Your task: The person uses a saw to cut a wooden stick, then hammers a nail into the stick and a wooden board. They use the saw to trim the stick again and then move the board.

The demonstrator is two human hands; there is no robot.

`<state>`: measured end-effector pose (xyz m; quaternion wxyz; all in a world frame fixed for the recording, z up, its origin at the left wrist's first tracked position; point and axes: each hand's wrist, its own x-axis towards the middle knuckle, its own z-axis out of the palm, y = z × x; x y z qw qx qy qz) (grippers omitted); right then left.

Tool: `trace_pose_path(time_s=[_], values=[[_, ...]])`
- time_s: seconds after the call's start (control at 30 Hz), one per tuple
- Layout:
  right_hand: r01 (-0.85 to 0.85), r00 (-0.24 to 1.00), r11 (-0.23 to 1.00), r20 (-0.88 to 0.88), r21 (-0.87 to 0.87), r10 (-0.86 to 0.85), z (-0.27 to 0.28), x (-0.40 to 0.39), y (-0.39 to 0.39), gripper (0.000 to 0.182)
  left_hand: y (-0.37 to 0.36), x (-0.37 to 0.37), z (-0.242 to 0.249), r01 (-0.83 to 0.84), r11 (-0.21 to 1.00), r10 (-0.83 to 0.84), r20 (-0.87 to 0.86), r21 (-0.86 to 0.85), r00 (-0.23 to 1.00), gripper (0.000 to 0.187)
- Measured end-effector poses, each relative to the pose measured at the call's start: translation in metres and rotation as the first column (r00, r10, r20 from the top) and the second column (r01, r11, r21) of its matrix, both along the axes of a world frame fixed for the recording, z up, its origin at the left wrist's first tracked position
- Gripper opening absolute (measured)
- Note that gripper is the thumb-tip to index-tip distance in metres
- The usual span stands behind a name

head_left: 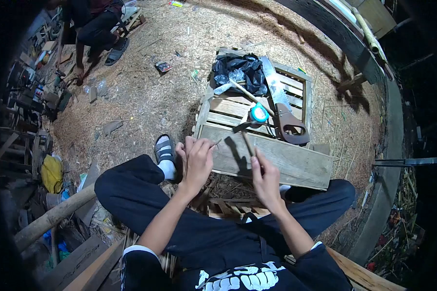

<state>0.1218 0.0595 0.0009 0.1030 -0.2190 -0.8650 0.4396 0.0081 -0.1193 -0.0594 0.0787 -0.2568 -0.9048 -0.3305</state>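
My right hand (266, 180) grips the wooden handle of a hammer (248, 143), whose dark head is raised over a wooden plank (277, 159). The plank lies across the near end of a slatted wooden crate (210, 109). At the plank's left end, my left hand (197, 159) has its fingers pinched together. A thin, short nail (218, 142) seems to stick out from those fingertips, though it is very small in view. Beyond the hammer sit a blue tape measure (259, 113) and a handsaw (279, 97) with a brown handle, both on the crate.
A black plastic bag (247, 68) lies on the crate's far end, near a wooden stick (243, 89). Another person (99, 31) crouches at the upper left. Scrap and a yellow bag (52, 173) fill the left side. A concrete edge (391, 194) runs along the right.
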Motion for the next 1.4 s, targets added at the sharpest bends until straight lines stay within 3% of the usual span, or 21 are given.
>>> trace_pose_path(time_s=[0.07,0.2,0.27,0.33,0.4,0.6,0.93,1.17,1.4], values=[[0.07,0.995,0.997,0.077,-0.027,-0.067,0.008,-0.002,0.006,0.041,-0.002,-0.003,0.001,-0.005,0.999,0.004,-0.028,-0.038,1.0,0.018],[0.006,1.0,0.999,-0.013,0.033,-0.005,-0.008,0.002,0.009,0.039,-0.006,-0.014,0.0,0.007,0.998,-0.01,-0.038,-0.058,0.999,0.023],[0.031,0.992,0.998,0.125,-0.062,-0.023,-0.003,0.002,0.007,0.04,-0.006,-0.017,0.003,-0.007,0.999,0.005,-0.051,-0.035,0.999,0.024],[0.035,0.995,0.997,0.095,-0.066,-0.029,-0.011,0.002,0.005,0.042,-0.005,-0.017,0.006,-0.013,1.0,0.013,-0.061,-0.007,0.998,0.025],[0.049,0.997,0.996,0.065,-0.069,-0.044,-0.013,0.001,0.003,0.044,-0.006,-0.014,0.006,-0.093,0.996,0.093,0.048,0.0,0.995,0.027],[0.046,0.999,0.992,0.029,-0.118,-0.043,-0.016,-0.004,0.001,0.043,-0.003,0.004,0.011,-0.077,0.997,0.076,0.029,0.013,0.997,0.032],[0.031,0.999,0.994,-0.02,-0.107,-0.033,-0.025,-0.003,-0.001,0.043,0.008,-0.006,0.006,-0.091,0.99,0.096,-0.044,0.107,0.994,0.011],[0.057,0.998,0.984,0.031,-0.167,-0.052,-0.021,-0.006,-0.003,0.043,0.004,-0.018,0.007,-0.014,0.989,0.03,-0.115,0.145,0.993,0.011],[0.021,0.998,0.987,-0.055,-0.158,-0.03,-0.029,-0.006,-0.002,0.043,-0.002,-0.035,-0.006,0.002,0.98,0.003,-0.024,0.199,1.0,0.014]])
